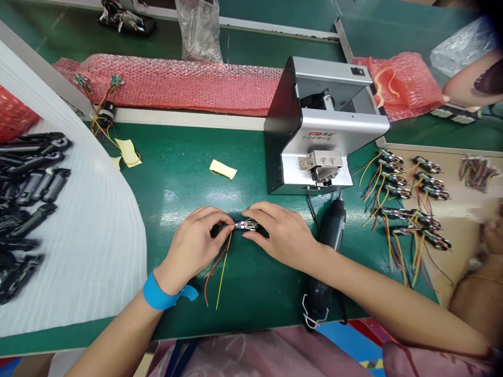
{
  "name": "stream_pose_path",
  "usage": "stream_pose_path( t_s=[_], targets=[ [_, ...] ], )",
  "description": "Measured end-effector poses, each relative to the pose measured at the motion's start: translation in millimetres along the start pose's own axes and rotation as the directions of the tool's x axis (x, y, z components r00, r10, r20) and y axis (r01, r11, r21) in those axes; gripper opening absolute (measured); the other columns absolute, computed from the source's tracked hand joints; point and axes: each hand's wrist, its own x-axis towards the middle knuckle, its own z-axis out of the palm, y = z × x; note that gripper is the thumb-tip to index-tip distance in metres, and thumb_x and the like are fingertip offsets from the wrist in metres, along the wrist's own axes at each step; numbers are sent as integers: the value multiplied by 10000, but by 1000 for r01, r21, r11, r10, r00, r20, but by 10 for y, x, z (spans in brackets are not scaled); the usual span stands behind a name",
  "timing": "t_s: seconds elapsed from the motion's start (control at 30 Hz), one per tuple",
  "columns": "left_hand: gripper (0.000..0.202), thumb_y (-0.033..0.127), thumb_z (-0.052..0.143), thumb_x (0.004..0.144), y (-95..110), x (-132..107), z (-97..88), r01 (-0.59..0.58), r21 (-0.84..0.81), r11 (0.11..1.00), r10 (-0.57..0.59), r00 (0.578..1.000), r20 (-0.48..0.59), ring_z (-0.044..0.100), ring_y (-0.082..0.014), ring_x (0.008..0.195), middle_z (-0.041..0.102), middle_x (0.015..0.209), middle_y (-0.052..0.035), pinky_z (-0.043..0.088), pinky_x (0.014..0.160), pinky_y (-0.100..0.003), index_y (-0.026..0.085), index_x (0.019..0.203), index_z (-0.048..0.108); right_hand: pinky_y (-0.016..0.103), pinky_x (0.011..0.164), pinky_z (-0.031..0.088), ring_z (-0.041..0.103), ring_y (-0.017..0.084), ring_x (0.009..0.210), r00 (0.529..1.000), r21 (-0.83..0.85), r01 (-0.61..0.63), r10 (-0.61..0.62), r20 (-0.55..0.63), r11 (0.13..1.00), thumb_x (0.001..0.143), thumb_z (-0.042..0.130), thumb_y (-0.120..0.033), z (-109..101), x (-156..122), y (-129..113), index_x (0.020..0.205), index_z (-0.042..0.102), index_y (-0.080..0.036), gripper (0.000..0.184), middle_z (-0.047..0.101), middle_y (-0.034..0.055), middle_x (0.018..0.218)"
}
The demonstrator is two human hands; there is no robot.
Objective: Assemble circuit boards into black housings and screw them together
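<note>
1. The small wired assembly (247, 225) is near the middle of the green tabletop (184, 180), between the two hands and closer to the near edge than to the far one.
2. Its long axis runs left to right, roughly in line with the near edge, so one end points at each hand. Neither hand is clearly nearer: the left is at the left end, the right around the right end.
3. The left hand (196, 235) has its grip pressed together, thumb and forefinger pinching the left end where the wires come out.
4. The right hand (283, 230) has its grip partly spread, forefinger on the far side of the assembly and thumb on the near side. I cannot tell whether either presses on it.
5. A red wire (211, 276) and a yellow wire (222, 277) trail from the left end towards the near edge, just beside the left thumb.
6. Beyond the right hand, a silver-and-black machine (320, 137) stands towards the far edge. The right forearm crosses over a black hand tool (334, 225).
7. More wired assemblies (396, 213) lie in rows by the right edge; a yellow tape piece (223, 169) lies beyond the left hand.
</note>
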Motion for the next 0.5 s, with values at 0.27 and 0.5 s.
stream_pose_path(
  t_s=[0.27,0.5],
  targets=[
    [82,207,559,864,-4,2,-3,9,-6,1000,-9,1000,12,575,-173,816,633,850,1,433,748,-297,215,836,636,294,707,494,620,186,902,998,28,-53,52,42,998,845,610,-290,-6,-35,7,1048,609,-186,228,644,52,1018],
    [89,210,577,853,5,19,-6,56,-2,998,-56,998,16,589,-162,802,644,833,17,433,723,-276,224,817,658,297,652,482,624,204,853,998,9,-63,63,11,998,814,650,-255,-2,-25,-12,984,613,-142,207,648,76,991]
  ],
)
